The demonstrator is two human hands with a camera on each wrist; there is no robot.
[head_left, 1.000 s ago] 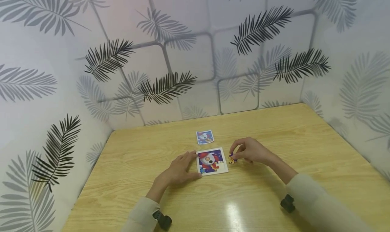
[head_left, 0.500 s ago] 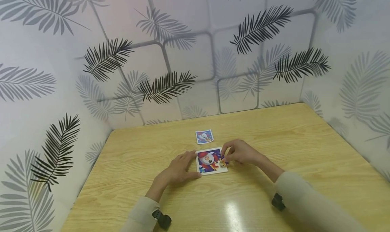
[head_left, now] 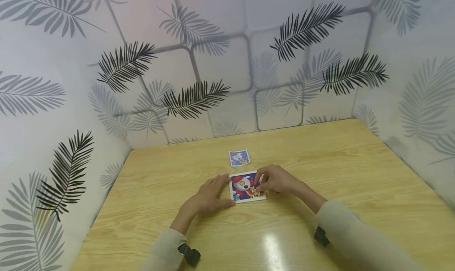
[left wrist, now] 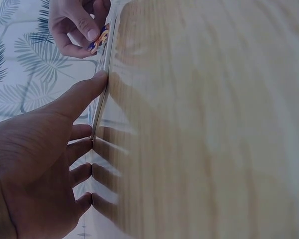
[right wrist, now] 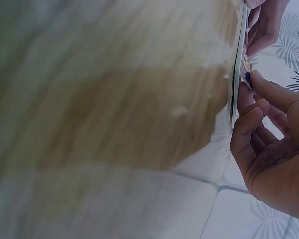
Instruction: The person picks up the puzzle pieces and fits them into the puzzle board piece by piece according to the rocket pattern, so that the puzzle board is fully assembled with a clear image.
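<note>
A small jigsaw puzzle (head_left: 239,195) in a white frame lies flat on the table, its picture a white and red character on dark blue. My right hand (head_left: 279,179) pinches a blue and yellow puzzle piece (left wrist: 98,42) between thumb and fingers at the right part of the frame. In the right wrist view that piece (right wrist: 248,77) is tilted against the puzzle's surface; my fingers cover part of it. On the left, my left hand (head_left: 209,195) rests on the table with its fingers extended, thumb touching the frame's lower left corner and a fingertip near the upper left one.
A small picture card (head_left: 239,158) with the same design lies just behind the puzzle. The wooden table (head_left: 170,176) meets a wall (head_left: 220,65) with a leaf pattern at its back and sides. Each sleeve carries a dark strap device, such as this one (head_left: 191,255).
My right hand has moved left with the puzzle piece, from beside the frame to over its right part. The left hand stays at the frame's left side.
</note>
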